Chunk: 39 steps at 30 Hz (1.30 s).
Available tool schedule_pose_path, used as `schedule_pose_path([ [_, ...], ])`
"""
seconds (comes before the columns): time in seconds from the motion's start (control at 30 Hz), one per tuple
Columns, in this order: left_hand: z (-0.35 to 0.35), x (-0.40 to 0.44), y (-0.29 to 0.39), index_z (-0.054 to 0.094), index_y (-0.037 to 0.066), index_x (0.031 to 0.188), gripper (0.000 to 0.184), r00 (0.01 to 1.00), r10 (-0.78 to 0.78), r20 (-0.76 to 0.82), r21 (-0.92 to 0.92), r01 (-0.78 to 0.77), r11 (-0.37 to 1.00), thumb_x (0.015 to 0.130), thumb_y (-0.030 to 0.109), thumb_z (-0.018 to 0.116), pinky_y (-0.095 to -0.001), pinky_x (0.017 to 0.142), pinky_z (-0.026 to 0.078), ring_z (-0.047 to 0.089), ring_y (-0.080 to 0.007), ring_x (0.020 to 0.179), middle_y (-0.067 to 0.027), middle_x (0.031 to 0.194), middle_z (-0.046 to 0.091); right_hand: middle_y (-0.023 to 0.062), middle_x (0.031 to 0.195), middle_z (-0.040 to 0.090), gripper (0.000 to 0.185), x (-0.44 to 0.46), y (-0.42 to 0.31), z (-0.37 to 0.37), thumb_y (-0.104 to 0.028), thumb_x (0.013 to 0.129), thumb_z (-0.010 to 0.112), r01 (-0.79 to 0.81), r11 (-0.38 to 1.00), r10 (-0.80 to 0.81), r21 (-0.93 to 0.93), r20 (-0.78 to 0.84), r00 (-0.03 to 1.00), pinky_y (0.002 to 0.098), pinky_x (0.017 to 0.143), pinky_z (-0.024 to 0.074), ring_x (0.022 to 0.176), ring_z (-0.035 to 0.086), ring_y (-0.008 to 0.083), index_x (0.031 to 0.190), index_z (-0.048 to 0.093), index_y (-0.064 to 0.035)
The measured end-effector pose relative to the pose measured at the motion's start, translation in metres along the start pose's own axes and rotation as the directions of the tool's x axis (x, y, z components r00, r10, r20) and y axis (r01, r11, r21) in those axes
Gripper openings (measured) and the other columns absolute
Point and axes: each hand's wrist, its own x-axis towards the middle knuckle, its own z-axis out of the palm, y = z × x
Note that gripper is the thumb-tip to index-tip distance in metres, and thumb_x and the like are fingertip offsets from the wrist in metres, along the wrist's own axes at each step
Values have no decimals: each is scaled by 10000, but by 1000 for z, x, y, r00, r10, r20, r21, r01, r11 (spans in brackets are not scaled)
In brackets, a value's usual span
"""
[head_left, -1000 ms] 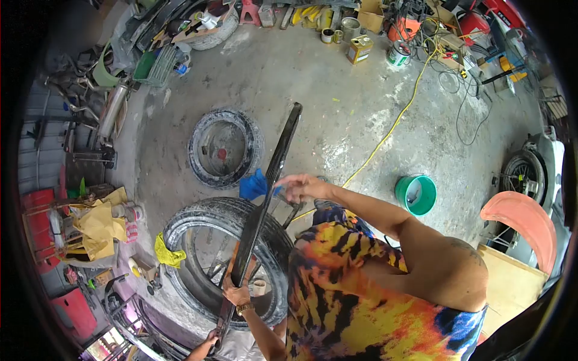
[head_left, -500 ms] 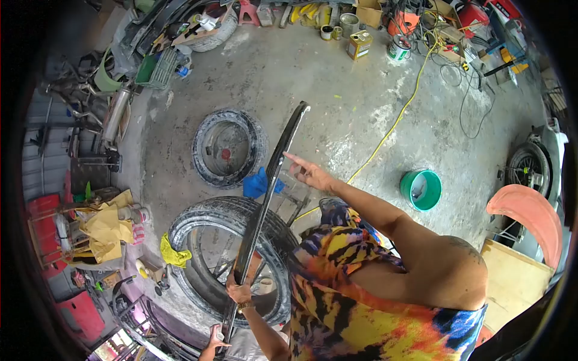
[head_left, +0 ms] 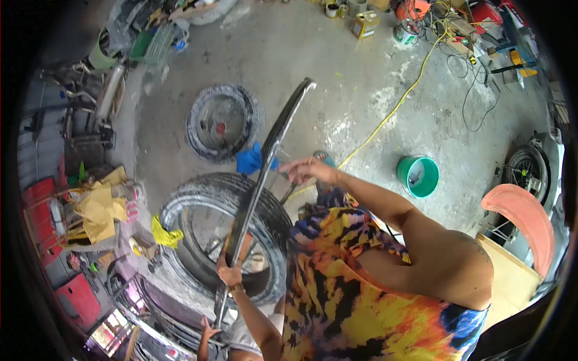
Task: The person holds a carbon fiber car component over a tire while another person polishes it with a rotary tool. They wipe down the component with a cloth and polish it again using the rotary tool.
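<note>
A long, narrow, slightly curved black panel (head_left: 272, 141) with a glossy, carbon-like weave slants across the view. My left hand (head_left: 230, 274), with a watch at its wrist, is closed around its lower part. Beside the panel's middle is my right hand (head_left: 310, 171), forefinger stretched out and the other fingers loosely bent. It holds nothing, and a small gap seems to separate its fingertip from the panel. Another person's hand (head_left: 208, 331) is spread near the panel's bottom end. Under the panel is a large dusty tyre (head_left: 265, 198).
A second dusty tyre (head_left: 195, 123) lies on the concrete floor, near a blue cloth (head_left: 248, 161). A yellow cloth (head_left: 164, 233) touches the large tyre. Rightward stand a green bucket (head_left: 428, 188) and an orange fender (head_left: 522, 222). A yellow cord (head_left: 400, 111) crosses the floor.
My view has shifted. My right hand has slid down relative to the panel, its fingertip coming away from the edge. The other person's hand has spread its fingers by the bottom end.
</note>
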Motion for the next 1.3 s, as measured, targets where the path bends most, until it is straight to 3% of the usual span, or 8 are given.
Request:
schedule_pose_path([
  [0.23, -1, 9, -7, 660, 18, 1176, 584, 998, -34, 44, -20, 35, 999, 620, 122, 803, -460, 926, 500, 643, -404, 1048, -210, 1139, 679, 78, 915, 731, 721, 34, 130, -51, -247, 893, 533, -456, 878, 476, 147, -162, 864, 315, 599, 526, 681, 617, 116, 1567, 276, -229],
  [0.53, -3, 8, -2, 638, 40, 1200, 615, 993, -74, 92, -48, 78, 996, 609, 132, 782, -480, 955, 461, 607, -415, 1058, -189, 1102, 658, 134, 734, 693, 812, 125, 224, -43, -155, 876, 535, -457, 835, 548, 308, -378, 746, 340, 444, 452, 469, 545, 153, 1579, 142, -255],
  [0.8, -3, 0, -4, 623, -3, 1199, 621, 993, -74, 89, 96, 66, 993, 648, 191, 834, -483, 974, 438, 578, -423, 1097, -217, 1174, 634, 89, 590, 620, 517, 76, 221, -70, -268, 891, 564, -484, 827, 387, -285, -335, 859, 305, 355, 410, 416, 526, 145, 1405, 512, -249],
  [0.9, -1, -4, -7, 597, -40, 1215, 607, 998, 38, 43, 136, -44, 990, 654, 86, 791, -476, 963, 473, 614, -431, 1052, -252, 1140, 642, 125, 838, 730, 527, 46, 180, -94, -302, 949, 538, -640, 721, 612, -265, -189, 768, 347, 514, 538, 583, 629, 188, 1455, 440, -195],
  [1.0, 3, 2, -5, 628, -53, 1137, 546, 1000, 25, 13, 68, -26, 997, 629, 84, 773, -469, 891, 506, 646, -432, 995, -251, 1070, 670, 102, 900, 744, 441, 14, 184, -123, -264, 931, 541, -510, 794, 281, -332, -544, 791, 363, 602, 566, 694, 693, 182, 1362, 571, -178],
  [1.07, 8, 0, -17, 625, -38, 1137, 537, 1000, -16, 7, 81, 16, 997, 637, 94, 770, -439, 836, 512, 659, -373, 899, -223, 1011, 671, 129, 706, 684, 203, 6, 166, -124, -174, 923, 535, -264, 829, -240, -493, -739, 630, 403, 632, 517, 728, 694, 223, 933, 708, -69],
  [1.13, 8, 3, -18, 628, -27, 1153, 544, 997, -32, 66, 10, 31, 999, 643, 101, 767, -426, 825, 509, 650, -339, 872, -215, 998, 669, 154, 986, 724, 377, 4, 124, -139, -340, 924, 610, -603, 596, 44, -530, -728, 684, 440, 795, 550, 954, 693, 345, 1242, 636, -140],
  [1.3, 3, 7, -6, 655, -9, 1071, 534, 995, -72, 66, -120, 79, 990, 604, 181, 831, -466, 804, 518, 661, -396, 882, -205, 976, 683, 203, 1065, 686, 429, 15, 31, -109, -261, 966, 560, -187, 813, -374, -552, -740, 559, 489, 862, 515, 996, 652, 393, 1380, 500, -167],
])
